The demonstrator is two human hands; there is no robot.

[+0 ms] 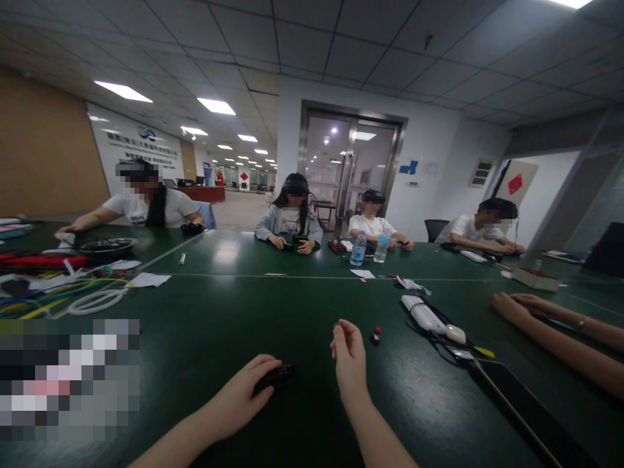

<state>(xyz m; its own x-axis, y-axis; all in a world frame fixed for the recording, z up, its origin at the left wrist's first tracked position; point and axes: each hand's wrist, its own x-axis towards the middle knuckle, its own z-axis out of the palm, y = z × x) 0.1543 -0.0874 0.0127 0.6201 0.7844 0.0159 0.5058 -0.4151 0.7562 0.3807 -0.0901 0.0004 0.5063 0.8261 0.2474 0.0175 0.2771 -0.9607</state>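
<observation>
My left hand (246, 396) is wrapped round a black object (281, 374) low over the green table (292, 312); its exact kind is unclear. To the right, my right hand (350, 357) has its fingers pinched together, with a tiny brownish bit showing at the tips that I cannot make out. Just right of that hand, a small red and black item (375, 336) lies on the tabletop.
A white power strip (423, 315) with cables and a dark flat device (531, 409) lie to the right, near another person's hands (517, 309). Two water bottles (358, 249) stand further back. Coiled cables (95, 301) lie at left. Several people sit across the table.
</observation>
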